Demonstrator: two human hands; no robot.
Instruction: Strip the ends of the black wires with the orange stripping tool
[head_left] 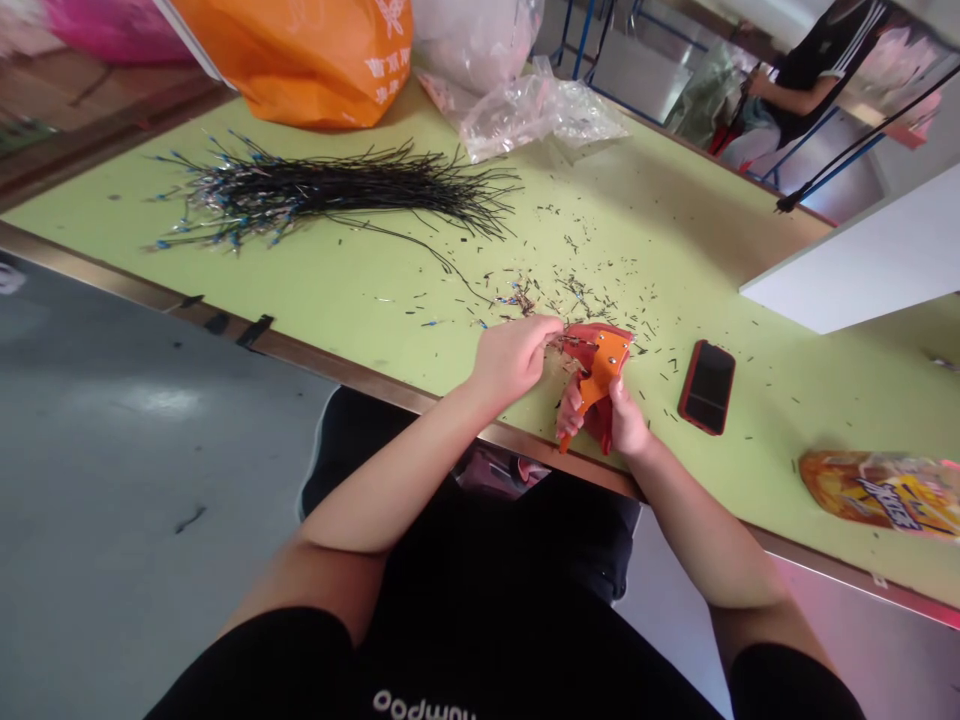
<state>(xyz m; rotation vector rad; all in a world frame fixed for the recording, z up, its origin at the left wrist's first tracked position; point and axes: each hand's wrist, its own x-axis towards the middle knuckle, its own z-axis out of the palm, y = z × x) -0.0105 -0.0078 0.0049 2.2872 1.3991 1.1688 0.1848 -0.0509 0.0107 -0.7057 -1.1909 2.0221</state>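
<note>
My right hand (628, 415) is wrapped around the handles of an orange and red wire stripper (606, 362), its jaws pointing up and to the left. Against those jaws, my left hand (514, 358) is closed in a pinch on the end of a thin black wire (457, 272). The wire appears to trail back from the fingers toward a large bundle of black wires (360, 188) with blue-tipped ends at its left. My fingers hide the exact spot where wire and jaws meet.
Short black offcuts (577, 285) are scattered over the green table (675, 240). A phone (707, 387) and a snack bag (885, 490) lie to the right. An orange bag (315, 60) and clear plastic bags (517, 110) stand behind. A white panel (862, 260) juts in. Another person (806, 85) sits beyond.
</note>
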